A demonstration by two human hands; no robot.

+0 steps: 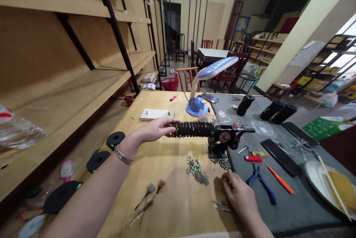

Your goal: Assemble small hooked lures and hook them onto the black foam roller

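My left hand [158, 128] reaches to the left end of a black ribbed roll [193, 129] dotted with small coloured beads, its fingers closed around that end. The roll lies level on the spindle of a black clamp stand [219, 141]. Low on the right, my right hand [239, 193] is near the table with its fingers bent together; whatever is between the fingertips cannot be made out. Just ahead of it lie small metal tubes [222, 163], a heap of coloured beads [194, 164] and grey metal bits [202, 178]. Thin pointed pieces [221, 206] lie beside its fingers.
Feather-tipped pieces [150, 197] lie at the front. A blue desk lamp [197, 104] and white plate [157, 114] stand behind. On the grey mat are blue-handled pliers [263, 184], an orange tool [280, 179], a red lighter [253, 159] and black rolls [245, 105]. Shelves [83, 82] flank the left.
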